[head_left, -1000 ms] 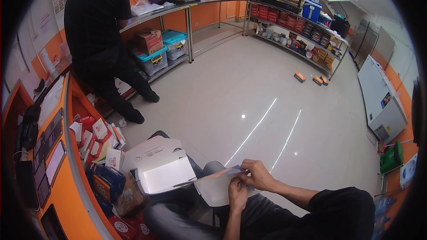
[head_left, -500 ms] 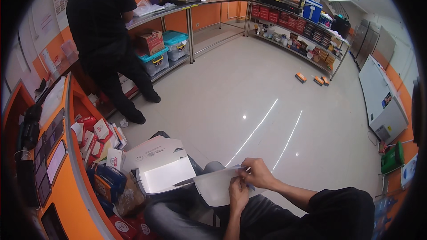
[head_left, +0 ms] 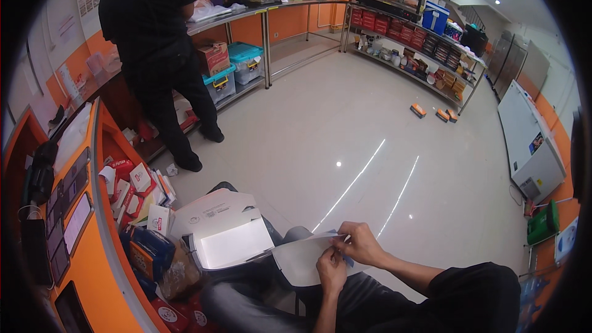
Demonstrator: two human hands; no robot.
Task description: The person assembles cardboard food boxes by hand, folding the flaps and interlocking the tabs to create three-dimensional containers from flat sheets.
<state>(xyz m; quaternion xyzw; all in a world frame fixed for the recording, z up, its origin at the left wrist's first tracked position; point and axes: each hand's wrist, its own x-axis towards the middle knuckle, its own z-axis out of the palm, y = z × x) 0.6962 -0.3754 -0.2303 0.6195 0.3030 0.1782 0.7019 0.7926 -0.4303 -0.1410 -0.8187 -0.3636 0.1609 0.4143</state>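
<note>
Over my lap I hold a thin cardboard sheet (head_left: 301, 261), white on the face I see, with a bit of blue at its right edge. It looks like a flat piece of a box. My right hand (head_left: 364, 246) pinches its upper right corner. Just below, my left hand (head_left: 332, 271) has its fingers closed on the right edge, close to the right fingertips. To the left of the sheet, a white cardboard box (head_left: 237, 240) lies open on my legs with its lid folded back. The box's inside is bare. The sheet's left edge is near the box's right side.
An orange counter (head_left: 105, 259) with several phones curves along my left. Beneath it lie folded cartons (head_left: 143, 179) and a blue package (head_left: 151, 253). A person in black (head_left: 151, 43) stands at a steel table (head_left: 246, 11). Several small orange-and-black boxes (head_left: 442, 115) lie on the floor.
My hands have shifted slightly on the sheet's right edge, and the sheet has moved a little. The person in black leans slightly farther right. The open box stays in place.
</note>
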